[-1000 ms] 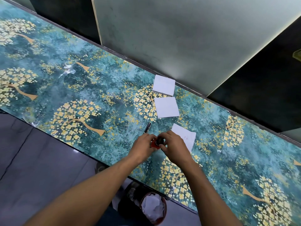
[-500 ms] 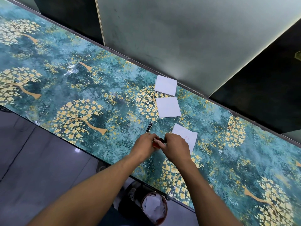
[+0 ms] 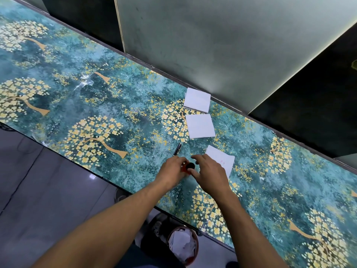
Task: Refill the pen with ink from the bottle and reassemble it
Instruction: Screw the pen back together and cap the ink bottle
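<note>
Both hands meet over the ink bottle, a small red thing with a dark cap, standing on the surface near its front edge. Left hand is curled around the bottle's side, steadying it; right hand has its fingers spread loosely beside the cap, not clearly gripping it. Whether the cap is loosened cannot be told. Just beyond the left hand lies the pen, dark and apparently untouched. Three white paper squares sit farther out. Judging by this, the work is at its opening: filling and reassembly all remain.
</note>
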The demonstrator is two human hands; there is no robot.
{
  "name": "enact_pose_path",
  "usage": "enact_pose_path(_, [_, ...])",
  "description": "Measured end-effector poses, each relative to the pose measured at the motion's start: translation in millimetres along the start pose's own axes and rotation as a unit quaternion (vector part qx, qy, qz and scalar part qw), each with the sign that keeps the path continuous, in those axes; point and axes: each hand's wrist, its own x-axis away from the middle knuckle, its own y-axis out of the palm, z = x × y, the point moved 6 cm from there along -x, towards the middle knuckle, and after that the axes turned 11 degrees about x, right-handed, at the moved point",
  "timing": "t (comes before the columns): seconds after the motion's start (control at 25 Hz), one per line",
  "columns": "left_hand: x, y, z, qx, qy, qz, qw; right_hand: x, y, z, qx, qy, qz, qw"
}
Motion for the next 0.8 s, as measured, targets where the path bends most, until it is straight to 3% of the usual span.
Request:
enact_pose_path(0.08, [-0.2, 0.5, -1.4, 0.004, -0.005, -0.002, 1.000, 0.9, 4.6, -5.0, -0.005, -0.032, -0.023, 0.999])
enact_pose_path(0.28, [-0.5, -0.6, 0.1, 0.002, -0.007, 0.000, 1.000, -3.8, 0.7, 1.1, 0.026, 0.043, -0.010, 0.999])
enact_pose_path(0.44, [-0.7, -0.5, 0.7, 0.005, -0.002, -0.003, 1.000, -0.3, 3.1, -9.3, 0.008, -0.030, -0.017, 0.999])
enact_pose_path(0.6, [-0.1, -1.1, 1.1, 0.008, -0.004, 0.004, 1.000, -6.8, -1.2, -2.3, 0.053, 0.044, -0.022, 0.997])
enact_pose_path(0.8, [-0.7, -0.3, -0.2, 0.015, -0.012, -0.003, 1.000, -3.3, -1.0, -10.5, 0.010, -0.036, -0.033, 0.999])
